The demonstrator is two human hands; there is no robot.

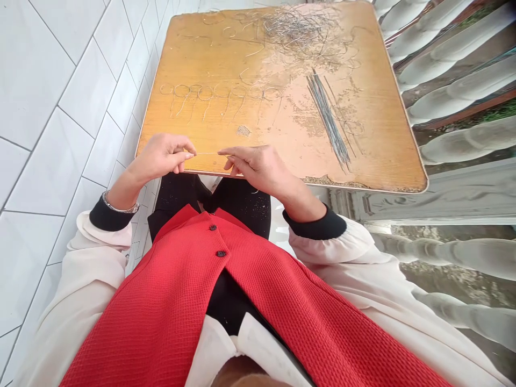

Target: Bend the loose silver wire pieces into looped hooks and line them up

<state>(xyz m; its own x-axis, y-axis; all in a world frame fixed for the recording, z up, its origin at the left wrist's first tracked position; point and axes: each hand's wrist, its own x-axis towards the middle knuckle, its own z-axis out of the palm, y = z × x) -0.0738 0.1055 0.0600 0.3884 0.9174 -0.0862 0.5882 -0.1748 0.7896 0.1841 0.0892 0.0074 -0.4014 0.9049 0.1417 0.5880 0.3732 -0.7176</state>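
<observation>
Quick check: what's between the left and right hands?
In the head view, a thin wire spans the gap, pinched at the left hand fingertips and running to the right hand fingers.

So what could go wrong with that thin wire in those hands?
The thin wire is held at the fingertips of the left hand and near those of the right hand, so it might spring loose and poke a finger. The tangle of wire on the wooden table could snag a sleeve during a reach across. The row of wire loops lies close to the hands and might get knocked out of line.
</observation>
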